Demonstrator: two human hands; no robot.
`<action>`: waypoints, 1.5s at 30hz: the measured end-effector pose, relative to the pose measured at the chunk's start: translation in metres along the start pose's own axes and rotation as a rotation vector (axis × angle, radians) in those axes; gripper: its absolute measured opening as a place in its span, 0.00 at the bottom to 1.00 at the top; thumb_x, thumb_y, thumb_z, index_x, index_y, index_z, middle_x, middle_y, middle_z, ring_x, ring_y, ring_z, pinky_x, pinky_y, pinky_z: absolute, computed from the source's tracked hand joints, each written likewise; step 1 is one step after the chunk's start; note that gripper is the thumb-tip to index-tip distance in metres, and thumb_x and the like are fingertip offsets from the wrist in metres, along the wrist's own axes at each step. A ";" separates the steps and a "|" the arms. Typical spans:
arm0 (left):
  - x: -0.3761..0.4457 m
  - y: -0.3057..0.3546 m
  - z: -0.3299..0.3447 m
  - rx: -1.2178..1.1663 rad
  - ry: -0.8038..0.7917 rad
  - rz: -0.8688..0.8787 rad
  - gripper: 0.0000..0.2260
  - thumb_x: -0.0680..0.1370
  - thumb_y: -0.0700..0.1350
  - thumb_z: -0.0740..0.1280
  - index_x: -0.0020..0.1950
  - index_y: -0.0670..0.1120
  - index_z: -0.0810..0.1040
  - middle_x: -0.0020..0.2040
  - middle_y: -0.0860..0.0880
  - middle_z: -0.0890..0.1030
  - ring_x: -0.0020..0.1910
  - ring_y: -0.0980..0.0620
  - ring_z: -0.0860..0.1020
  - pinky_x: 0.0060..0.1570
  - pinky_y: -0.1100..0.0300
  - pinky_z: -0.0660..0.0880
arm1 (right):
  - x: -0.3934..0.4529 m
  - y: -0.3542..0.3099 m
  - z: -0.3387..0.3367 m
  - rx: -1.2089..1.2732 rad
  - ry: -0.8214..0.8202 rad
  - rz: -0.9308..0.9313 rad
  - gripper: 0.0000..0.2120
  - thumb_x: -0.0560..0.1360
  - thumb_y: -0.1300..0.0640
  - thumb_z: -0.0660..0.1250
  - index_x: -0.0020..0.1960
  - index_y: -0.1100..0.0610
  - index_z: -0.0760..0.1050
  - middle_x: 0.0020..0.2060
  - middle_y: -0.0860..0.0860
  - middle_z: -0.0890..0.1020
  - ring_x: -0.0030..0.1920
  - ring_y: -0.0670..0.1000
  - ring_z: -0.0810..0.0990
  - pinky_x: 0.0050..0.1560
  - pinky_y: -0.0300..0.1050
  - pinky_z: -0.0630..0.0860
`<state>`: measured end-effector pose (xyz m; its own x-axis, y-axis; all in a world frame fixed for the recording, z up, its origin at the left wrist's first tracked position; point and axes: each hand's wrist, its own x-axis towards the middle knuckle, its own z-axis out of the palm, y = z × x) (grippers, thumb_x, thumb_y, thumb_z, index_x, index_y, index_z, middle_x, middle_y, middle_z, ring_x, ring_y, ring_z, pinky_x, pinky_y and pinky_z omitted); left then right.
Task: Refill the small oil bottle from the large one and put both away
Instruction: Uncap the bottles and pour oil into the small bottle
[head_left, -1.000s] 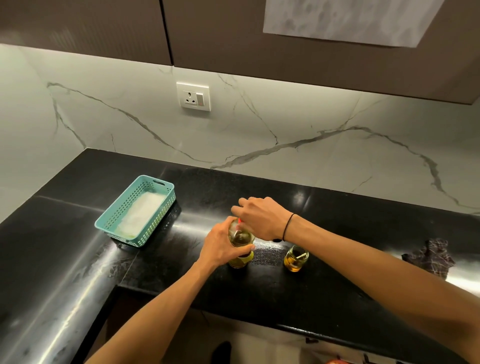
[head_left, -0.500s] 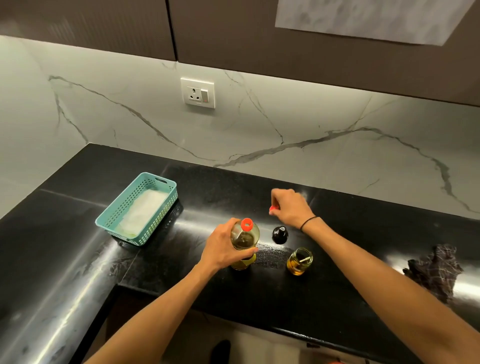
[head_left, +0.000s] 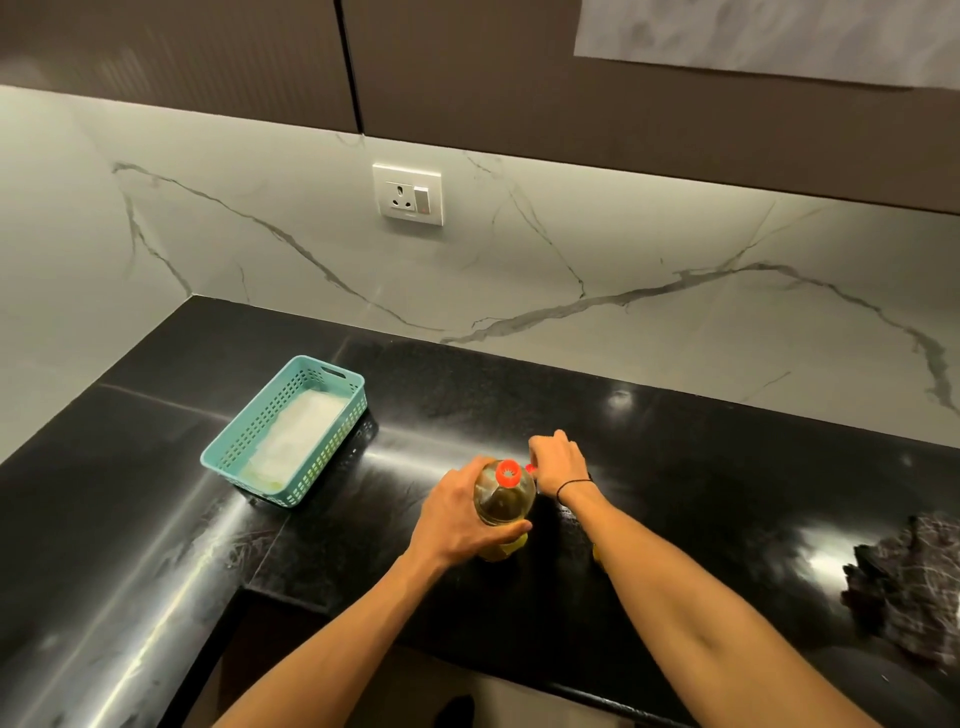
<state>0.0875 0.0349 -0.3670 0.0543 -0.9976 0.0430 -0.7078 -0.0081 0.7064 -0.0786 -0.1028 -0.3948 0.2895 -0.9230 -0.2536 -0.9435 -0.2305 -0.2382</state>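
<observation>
Large oil bottle (head_left: 504, 499): upright on black countertop (head_left: 675, 467), uncapped, left hand (head_left: 457, 514) wrapped round its body. Right hand (head_left: 556, 460): fingers curled, pinching red cap (head_left: 530, 468) just behind the bottle. Small oil bottle (head_left: 596, 555): nearly hidden under right forearm; risk of being knocked over, or oil spilling if the pour misses its narrow mouth.

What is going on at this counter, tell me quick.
A person stands at a black counter with a large oil bottle. The left hand holds the bottle upright by its body, and its red-ringed neck is uncapped. The right hand pinches a small red cap just beside the bottle. Only a yellow sliver of the small bottle shows behind the right forearm. No pouring yet.
</observation>
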 end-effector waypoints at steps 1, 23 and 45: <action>0.000 0.000 0.000 0.002 -0.001 0.001 0.38 0.62 0.74 0.77 0.67 0.59 0.72 0.59 0.57 0.82 0.56 0.58 0.80 0.58 0.60 0.80 | 0.000 0.001 0.001 0.023 -0.012 -0.006 0.06 0.78 0.56 0.70 0.52 0.56 0.76 0.54 0.58 0.78 0.53 0.60 0.76 0.55 0.53 0.75; -0.008 0.014 -0.010 0.094 0.016 0.044 0.36 0.62 0.75 0.76 0.63 0.59 0.72 0.51 0.58 0.86 0.49 0.55 0.84 0.52 0.54 0.82 | -0.107 -0.051 0.080 0.914 0.301 0.038 0.37 0.63 0.45 0.81 0.67 0.40 0.69 0.59 0.40 0.78 0.61 0.45 0.77 0.59 0.53 0.80; -0.018 0.015 0.049 -0.413 -0.292 -0.054 0.23 0.73 0.55 0.76 0.67 0.57 0.77 0.53 0.51 0.85 0.51 0.52 0.85 0.59 0.43 0.82 | -0.132 0.021 -0.086 0.840 0.748 -0.139 0.26 0.65 0.52 0.84 0.58 0.52 0.75 0.52 0.48 0.83 0.52 0.43 0.83 0.54 0.42 0.82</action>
<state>0.0409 0.0496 -0.3919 -0.1577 -0.9746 -0.1589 -0.3683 -0.0912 0.9252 -0.1501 -0.0127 -0.2855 -0.0517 -0.9229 0.3815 -0.4215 -0.3262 -0.8461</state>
